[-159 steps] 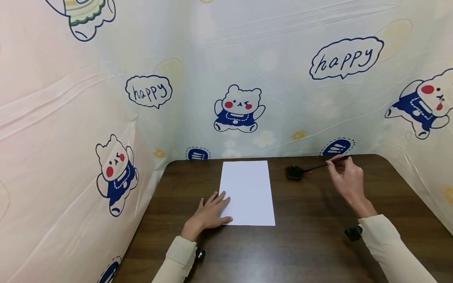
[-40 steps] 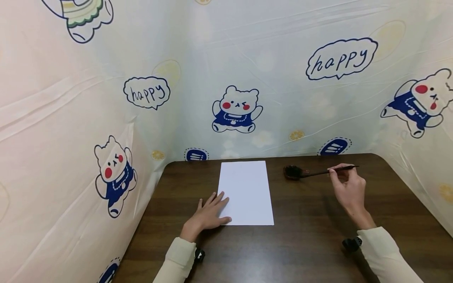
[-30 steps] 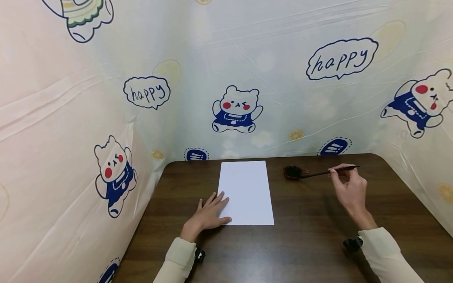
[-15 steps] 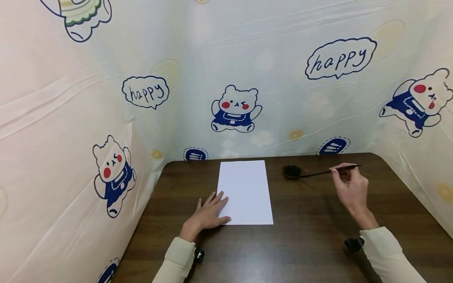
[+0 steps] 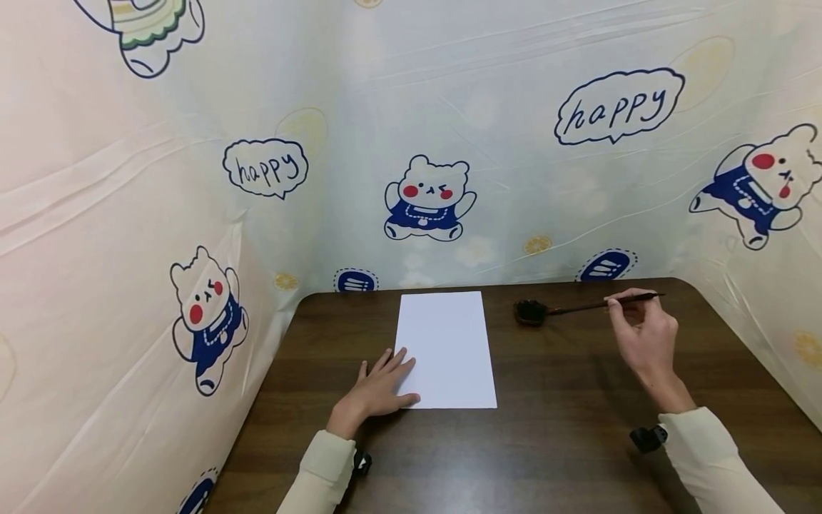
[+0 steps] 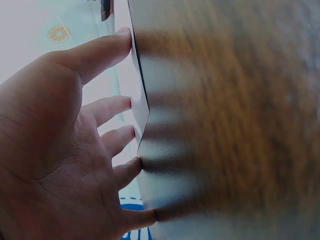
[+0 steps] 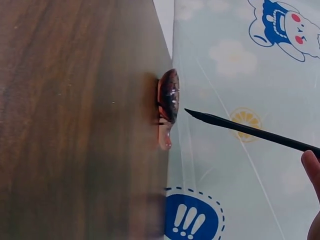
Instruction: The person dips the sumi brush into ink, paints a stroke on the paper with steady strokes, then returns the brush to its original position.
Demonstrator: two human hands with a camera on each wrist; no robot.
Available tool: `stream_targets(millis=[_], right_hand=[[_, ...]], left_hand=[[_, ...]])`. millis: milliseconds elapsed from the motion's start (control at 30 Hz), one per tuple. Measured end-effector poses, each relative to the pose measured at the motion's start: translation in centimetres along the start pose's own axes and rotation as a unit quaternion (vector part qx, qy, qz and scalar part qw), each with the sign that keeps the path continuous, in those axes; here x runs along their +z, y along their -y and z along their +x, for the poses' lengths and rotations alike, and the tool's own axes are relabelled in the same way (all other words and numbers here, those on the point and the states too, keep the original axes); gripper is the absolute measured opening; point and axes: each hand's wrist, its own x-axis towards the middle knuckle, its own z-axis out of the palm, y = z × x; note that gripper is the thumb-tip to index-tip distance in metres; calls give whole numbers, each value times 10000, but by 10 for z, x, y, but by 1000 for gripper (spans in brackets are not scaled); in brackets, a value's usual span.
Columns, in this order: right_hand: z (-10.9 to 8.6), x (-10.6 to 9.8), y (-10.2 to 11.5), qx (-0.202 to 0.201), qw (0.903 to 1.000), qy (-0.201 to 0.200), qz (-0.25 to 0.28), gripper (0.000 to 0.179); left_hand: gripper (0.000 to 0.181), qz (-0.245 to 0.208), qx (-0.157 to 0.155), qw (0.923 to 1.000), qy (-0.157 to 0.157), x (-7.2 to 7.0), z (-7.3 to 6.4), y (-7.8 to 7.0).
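Observation:
My left hand (image 5: 379, 389) lies spread over the left edge of a white sheet of paper (image 5: 446, 350), fingertips on the sheet and the table beside it. In the left wrist view its fingertips press along the paper's (image 6: 139, 107) edge. My right hand (image 5: 648, 339) pinches a slim dark writing brush (image 5: 581, 308) by its handle, held nearly level. The pointed black tip hovers close over a small dark, glossy ink dish (image 5: 530, 313) to the right of the paper. In the right wrist view the brush (image 7: 250, 131) tip shows apart from the dish (image 7: 169, 97).
A dark wood-grain table (image 5: 443, 464) lies below both hands. Pale fabric (image 5: 501, 107) with printed bears and lettering hangs behind it and along both sides. A black wrist camera (image 5: 648, 438) sits at the right cuff, another (image 5: 362, 462) at the left.
My right hand has moved a little to the right and away from me, drawing the brush the same way with its tip now off the dish. The left hand and paper stay put.

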Motion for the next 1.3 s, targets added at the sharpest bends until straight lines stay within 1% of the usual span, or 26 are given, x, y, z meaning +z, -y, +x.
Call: stream_targets(millis=[233,400,633,733,1000,1167,1300], right_hand=[[7,-1,4,-9,10000,26,-52,19],[11,-1,9,4,10000,56,18,18],[14,5,18,-204,9989,-231,355,18],[17,8,23,-235,9985,-260,431,16],[21,17,37,-253,9985,-111,483,15],[24,23,42,-291,9982,45,529,16],[26,29,45,-360,9978,66,562,17]], left_hand=[[78,8,-5,10000,0,1,1,0],[79,7,4,10000,-7,0,1,0],[80,50,-23,10000,42,0,1,2],[79,36,-33,10000,41,1,1,2],[79,9,-25,10000,27,1,1,2],[79,28,-37,10000,30,2,2,2],[79,33,-31,10000,17,2,2,2]])
